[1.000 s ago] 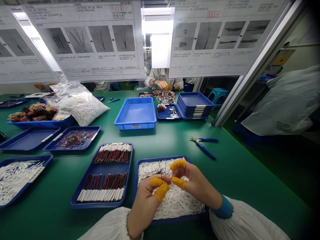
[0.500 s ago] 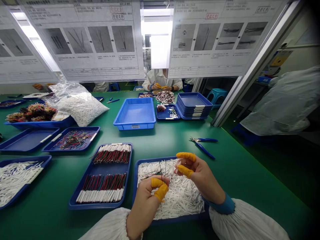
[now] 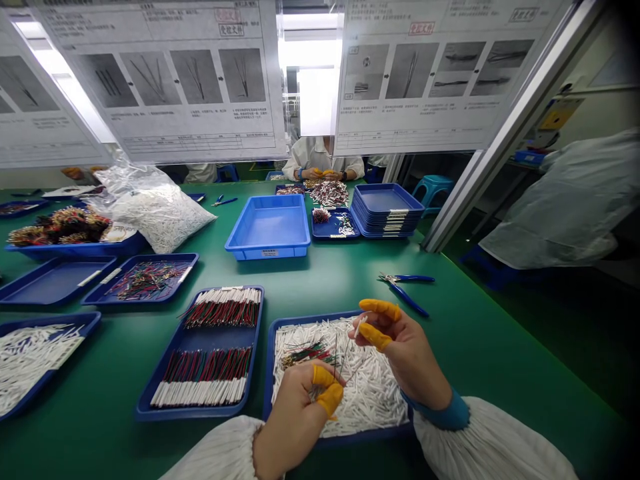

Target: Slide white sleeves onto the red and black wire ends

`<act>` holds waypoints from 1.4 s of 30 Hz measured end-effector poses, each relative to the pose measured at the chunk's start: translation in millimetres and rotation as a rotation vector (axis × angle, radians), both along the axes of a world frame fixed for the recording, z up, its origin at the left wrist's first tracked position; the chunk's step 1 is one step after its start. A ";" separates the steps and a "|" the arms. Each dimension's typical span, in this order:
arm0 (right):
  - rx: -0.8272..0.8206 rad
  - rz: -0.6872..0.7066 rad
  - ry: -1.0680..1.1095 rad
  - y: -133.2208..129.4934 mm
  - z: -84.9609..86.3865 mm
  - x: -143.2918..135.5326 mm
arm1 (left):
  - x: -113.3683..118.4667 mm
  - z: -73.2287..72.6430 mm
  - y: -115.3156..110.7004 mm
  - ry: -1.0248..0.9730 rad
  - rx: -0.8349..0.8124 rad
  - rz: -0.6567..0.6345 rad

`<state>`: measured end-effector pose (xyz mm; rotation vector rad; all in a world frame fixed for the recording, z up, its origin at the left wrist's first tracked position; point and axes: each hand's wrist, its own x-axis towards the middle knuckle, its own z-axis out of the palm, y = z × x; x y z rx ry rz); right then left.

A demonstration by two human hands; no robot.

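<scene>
My left hand (image 3: pixel 305 407), with yellow finger covers on thumb and forefinger, pinches a few thin dark wires (image 3: pixel 337 357) that stick up and fan out. To its right and a little higher, my right hand (image 3: pixel 400 347) holds a small white tube (image 3: pixel 361 325) between covered fingertips. Both hands are over a blue tray (image 3: pixel 271 340) filled with white tubes (image 3: pixel 365 407). A small bunch of red, green and black wires (image 3: pixel 310 353) lies on the tubes, just behind my left hand.
Left of the hands, a blue tray (image 3: pixel 200 338) holds two rows of white-ended wires. Blue-handled cutters (image 3: pixel 405 290) lie behind my right hand. Farther back are a blue bin (image 3: pixel 270 223), stacked trays (image 3: pixel 387 210), a bag of tubes (image 3: pixel 165 207) and a person (image 3: pixel 323 157).
My left hand has moved slightly right with the wires, uncovering more of the wire bunch. My right hand has shifted a little right, and the white tube now shows clearly at its fingertips.
</scene>
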<state>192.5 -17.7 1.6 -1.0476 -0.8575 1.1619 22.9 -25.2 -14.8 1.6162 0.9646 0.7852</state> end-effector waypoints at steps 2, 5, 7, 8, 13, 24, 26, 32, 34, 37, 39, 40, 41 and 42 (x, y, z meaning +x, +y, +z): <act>0.003 -0.011 0.007 -0.2 0.1 -0.3 | 0.1 -0.5 -0.6 -0.008 0.005 -0.004; 0.005 -0.016 -0.001 -0.4 0.2 -0.3 | 0.0 -1.1 -1.2 -0.009 0.016 -0.009; 0.007 -0.008 -0.015 -0.5 0.3 0.0 | -0.1 -1.2 -1.5 0.003 0.020 -0.017; 0.010 0.002 -0.023 -0.6 0.3 0.1 | -0.1 -1.1 -1.5 0.012 0.020 -0.019; 0.006 0.130 -0.082 -1.6 -0.7 0.3 | 0.4 0.1 -0.9 0.017 0.017 -0.014; -0.068 0.119 0.000 0.3 -2.1 6.1 | -1.6 2.0 1.3 -0.011 -0.018 0.084; -0.064 0.085 0.032 0.1 -2.3 6.9 | -2.2 1.1 2.1 -0.023 -0.010 0.103; -0.059 0.040 0.057 -0.1 -1.2 5.4 | -2.0 -2.4 4.3 -0.060 -0.004 0.124; -0.057 0.041 0.056 0.1 0.2 4.1 | -2.1 -3.2 4.1 -0.065 -0.013 0.132; -0.044 0.044 0.041 -0.1 1.9 2.9 | -2.6 -4.2 3.6 -0.074 -0.026 0.140; -0.033 0.043 0.023 -0.6 2.1 3.1 | -3.0 -5.0 3.4 -0.081 -0.031 0.140; -0.027 0.040 0.018 -0.9 1.9 3.4 | -3.3 -5.5 3.3 -0.085 -0.033 0.138; -0.024 0.034 0.016 -1.1 1.6 3.8 | -3.5 -6.2 3.2 -0.089 -0.037 0.137; -0.023 0.028 0.018 -1.3 1.2 4.2 | -3.8 -6.8 3.0 -0.092 -0.039 0.136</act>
